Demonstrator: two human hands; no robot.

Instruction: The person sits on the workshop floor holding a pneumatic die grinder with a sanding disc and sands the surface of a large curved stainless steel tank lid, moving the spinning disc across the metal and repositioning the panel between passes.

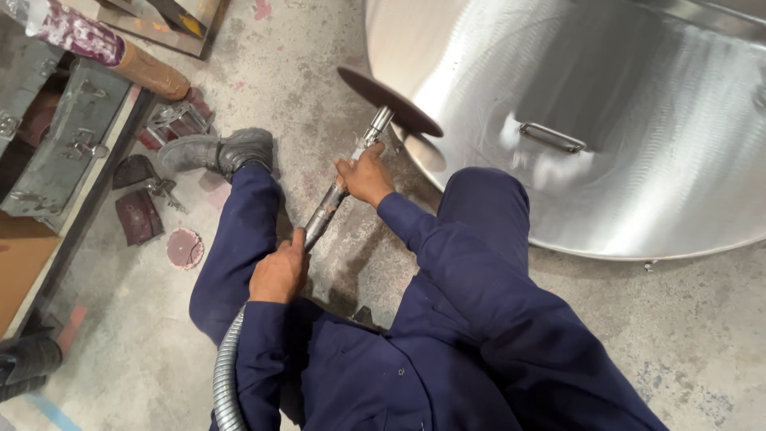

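**Grinder shaft held in both hands against steel tank**

Grinder shaft (325, 209) runs diagonally across the middle of the head view, from the person's lap up toward the tank.

- Steel tank (638, 104): large, brushed, curved; lies on the concrete floor (702, 335) up and right of the shaft. A small metal handle (552, 137) sits on its wall, well right of the shaft's tip.
- Person: seated on the floor in navy coveralls, knees either side of the shaft. Black boot (219, 152) lies left of the shaft's upper end.
- Metal rack (64, 152): far left of the shaft, dark, with clamps on it.
- Disc (388, 100): dark, round, seen nearly edge-on at the shaft's top end, touching or just beside the tank wall; cannot tell which.
- Flexible metal hose (226, 375): ribbed, grey, curves down from the shaft's lower end past the left sleeve.
- Left hand (278, 274): fingers wrapped closed round the shaft's lower end, thumb along it.
- Right hand (365, 175): fingers closed round the upper shaft, just below the disc's neck.
- Used sanding disc (184, 248): reddish, flat on the floor left of the shaft, near dark scraps.
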